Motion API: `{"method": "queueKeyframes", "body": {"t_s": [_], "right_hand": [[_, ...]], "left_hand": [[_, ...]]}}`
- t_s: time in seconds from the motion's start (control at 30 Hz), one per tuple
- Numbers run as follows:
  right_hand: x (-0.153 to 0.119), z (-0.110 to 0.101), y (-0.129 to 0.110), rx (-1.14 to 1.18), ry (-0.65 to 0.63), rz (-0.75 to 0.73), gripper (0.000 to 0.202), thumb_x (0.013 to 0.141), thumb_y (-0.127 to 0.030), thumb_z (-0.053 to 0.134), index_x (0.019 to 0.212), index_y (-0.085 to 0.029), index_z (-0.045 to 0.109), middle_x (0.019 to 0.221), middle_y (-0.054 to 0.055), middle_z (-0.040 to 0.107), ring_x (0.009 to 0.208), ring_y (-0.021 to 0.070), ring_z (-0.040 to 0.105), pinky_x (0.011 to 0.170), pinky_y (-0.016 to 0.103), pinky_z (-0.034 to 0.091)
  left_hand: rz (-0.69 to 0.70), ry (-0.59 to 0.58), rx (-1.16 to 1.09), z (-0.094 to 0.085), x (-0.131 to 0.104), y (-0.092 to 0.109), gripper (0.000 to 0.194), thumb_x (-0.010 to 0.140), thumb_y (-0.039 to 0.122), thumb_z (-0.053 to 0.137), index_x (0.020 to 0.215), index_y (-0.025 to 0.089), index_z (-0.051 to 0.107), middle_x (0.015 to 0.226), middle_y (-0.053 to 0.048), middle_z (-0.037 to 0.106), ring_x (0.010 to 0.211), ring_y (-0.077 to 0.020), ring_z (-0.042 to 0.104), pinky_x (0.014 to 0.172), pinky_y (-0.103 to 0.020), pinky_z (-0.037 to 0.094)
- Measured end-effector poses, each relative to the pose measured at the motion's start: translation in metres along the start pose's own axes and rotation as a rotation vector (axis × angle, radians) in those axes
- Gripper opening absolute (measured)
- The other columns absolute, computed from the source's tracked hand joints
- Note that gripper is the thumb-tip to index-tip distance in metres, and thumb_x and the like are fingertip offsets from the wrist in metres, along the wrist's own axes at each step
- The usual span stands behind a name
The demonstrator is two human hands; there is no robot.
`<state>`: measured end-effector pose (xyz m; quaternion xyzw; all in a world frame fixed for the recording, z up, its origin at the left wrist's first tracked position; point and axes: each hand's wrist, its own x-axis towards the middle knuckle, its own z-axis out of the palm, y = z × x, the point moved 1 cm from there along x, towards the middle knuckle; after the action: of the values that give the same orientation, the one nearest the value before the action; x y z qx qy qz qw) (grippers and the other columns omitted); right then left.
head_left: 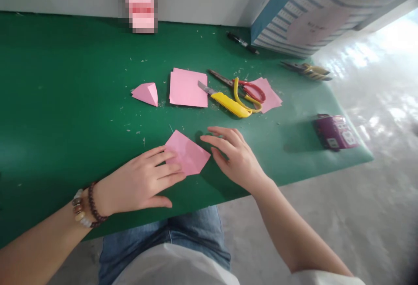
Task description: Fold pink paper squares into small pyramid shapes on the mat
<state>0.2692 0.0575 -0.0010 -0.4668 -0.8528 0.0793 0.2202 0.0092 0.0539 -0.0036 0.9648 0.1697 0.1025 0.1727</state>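
Note:
A pink sheet of folded paper (191, 152) lies on the green table near its front edge. My left hand (148, 178) rests flat on the paper's left part, fingers spread and covering that side. Just off the paper's right corner hovers my right hand (233, 154), its fingers apart and curved, holding nothing. Behind the paper is a stack of pink squares (186, 87), with the blade of a yellow utility knife (230, 104) over its right edge. A folded pink paper piece (146, 93) sits to the left of that stack.
Scissors (237, 82) with red and yellow handles lie partly over more pink paper (269, 95). Farther out are a black pen (241, 42), pliers (308, 69) and a purple box (336, 132). A striped box (294, 19) stands at the back right of the green table (65, 102).

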Motion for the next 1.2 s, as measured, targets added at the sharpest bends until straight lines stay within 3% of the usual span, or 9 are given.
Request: {"method": "queueKeyframes", "body": {"t_s": [0.23, 0.5, 0.8, 0.93, 1.2], "right_hand": [[0.003, 0.0, 0.003, 0.076, -0.127, -0.259, 0.022, 0.091, -0.01, 0.055, 0.1, -0.022, 0.07, 0.125, 0.012, 0.06, 0.114, 0.0268, 0.054, 0.089, 0.045, 0.053], [-0.006, -0.005, -0.011, 0.09, -0.15, -0.301, 0.013, 0.092, -0.019, 0.059, 0.095, -0.021, 0.072, 0.111, 0.01, 0.069, 0.11, 0.0242, 0.058, 0.087, 0.041, 0.054], [0.004, 0.002, -0.019, 0.136, -0.177, -0.191, 0.016, 0.095, -0.024, 0.056, 0.1, -0.017, 0.07, 0.086, 0.007, 0.07, 0.086, 0.0193, 0.059, 0.079, 0.036, 0.051], [0.008, 0.008, -0.021, 0.166, -0.178, -0.114, 0.015, 0.095, -0.024, 0.056, 0.101, -0.015, 0.067, 0.082, 0.006, 0.068, 0.082, 0.0187, 0.056, 0.075, 0.033, 0.049], [0.012, 0.01, -0.022, 0.162, -0.23, -0.098, 0.017, 0.095, -0.023, 0.055, 0.085, -0.018, 0.068, 0.08, 0.005, 0.069, 0.08, 0.0185, 0.055, 0.075, 0.034, 0.048]], "left_hand": [[-0.021, 0.081, 0.012, 0.0, -0.002, -0.009, 0.042, 0.09, 0.05, 0.058, 0.113, 0.016, 0.065, 0.123, -0.008, 0.067, 0.132, -0.0269, 0.047, 0.121, -0.049, 0.021], [-0.016, 0.045, 0.044, 0.004, -0.003, -0.006, 0.041, 0.09, 0.046, 0.06, 0.115, 0.014, 0.064, 0.129, -0.012, 0.063, 0.132, -0.0288, 0.047, 0.118, -0.05, 0.03], [0.02, 0.04, 0.081, 0.002, -0.001, -0.001, 0.05, 0.085, 0.042, 0.066, 0.125, 0.013, 0.058, 0.137, -0.016, 0.056, 0.132, -0.0315, 0.048, 0.113, -0.049, 0.039], [0.009, 0.039, 0.062, 0.001, 0.0, 0.0, 0.05, 0.087, 0.044, 0.065, 0.124, 0.012, 0.059, 0.132, -0.014, 0.06, 0.132, -0.0311, 0.048, 0.115, -0.049, 0.036], [0.019, 0.019, 0.019, 0.004, -0.001, 0.003, 0.059, 0.09, 0.043, 0.06, 0.134, 0.006, 0.05, 0.136, -0.016, 0.057, 0.133, -0.0284, 0.046, 0.113, -0.041, 0.041]]}}
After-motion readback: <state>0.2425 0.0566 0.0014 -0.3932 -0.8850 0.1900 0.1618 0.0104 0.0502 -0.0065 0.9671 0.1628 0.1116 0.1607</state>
